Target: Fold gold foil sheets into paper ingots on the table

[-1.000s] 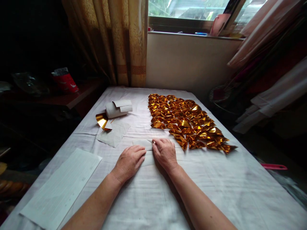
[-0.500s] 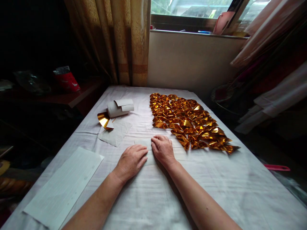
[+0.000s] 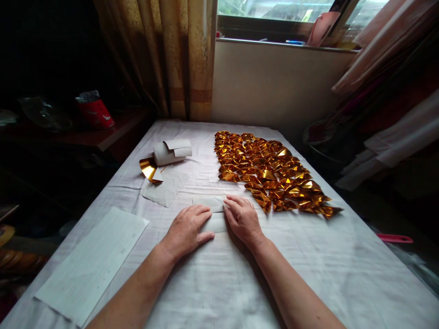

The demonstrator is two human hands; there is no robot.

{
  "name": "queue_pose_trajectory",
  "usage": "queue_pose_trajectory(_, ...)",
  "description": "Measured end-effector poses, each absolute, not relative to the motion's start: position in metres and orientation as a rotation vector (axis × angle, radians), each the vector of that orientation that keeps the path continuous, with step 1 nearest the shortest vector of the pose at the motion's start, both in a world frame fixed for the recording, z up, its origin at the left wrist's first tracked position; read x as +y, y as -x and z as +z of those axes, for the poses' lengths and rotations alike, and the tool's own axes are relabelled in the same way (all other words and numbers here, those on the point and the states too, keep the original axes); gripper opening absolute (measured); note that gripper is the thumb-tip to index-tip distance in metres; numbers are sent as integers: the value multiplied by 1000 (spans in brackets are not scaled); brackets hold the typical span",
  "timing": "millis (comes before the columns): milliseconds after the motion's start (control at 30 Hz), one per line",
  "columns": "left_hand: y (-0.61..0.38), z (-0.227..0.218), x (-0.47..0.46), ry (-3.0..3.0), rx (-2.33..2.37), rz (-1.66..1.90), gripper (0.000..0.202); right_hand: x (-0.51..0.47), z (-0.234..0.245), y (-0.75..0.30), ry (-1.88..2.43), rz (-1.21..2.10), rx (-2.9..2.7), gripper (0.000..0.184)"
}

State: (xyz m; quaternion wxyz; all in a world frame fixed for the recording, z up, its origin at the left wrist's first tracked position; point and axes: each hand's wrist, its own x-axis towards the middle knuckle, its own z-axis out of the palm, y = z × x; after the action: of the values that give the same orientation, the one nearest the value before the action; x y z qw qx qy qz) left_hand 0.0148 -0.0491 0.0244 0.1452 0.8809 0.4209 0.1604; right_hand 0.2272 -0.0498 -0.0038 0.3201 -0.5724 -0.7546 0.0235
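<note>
Right hand (image 3: 244, 220) farther right, paper (image 3: 208, 201) just beneath

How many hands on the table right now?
2: left hand flat on the white paper, right hand beside it, fingertips at the paper's right end.

Whitish paper sheet (image 3: 210, 202): flat on white tablecloth (image 3: 308, 256) near table centre, crosswise crease visible, only far strip and middle patch exposed.
</note>
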Motion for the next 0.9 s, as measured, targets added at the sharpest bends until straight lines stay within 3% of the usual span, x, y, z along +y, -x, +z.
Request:
queue_pose_trajectory(400,-12,25,-48,-2550,1200,402,48,-43,-1,-224,1604,149,-2205,29)
queue_pose_trajectory(567,-12,25,-49,-2549,1209,375,49,-53,5,-240,1423,300,-2276,30)
queue_pose_trajectory(733,-14,27,-49,-2568,1233,382,46,-65,11,-243,1315,360,-2401,49)
queue_pose_trajectory(900,-12,26,-49,-2590,1222,384,45,-64,6,-237,1276,256,-2399,41)
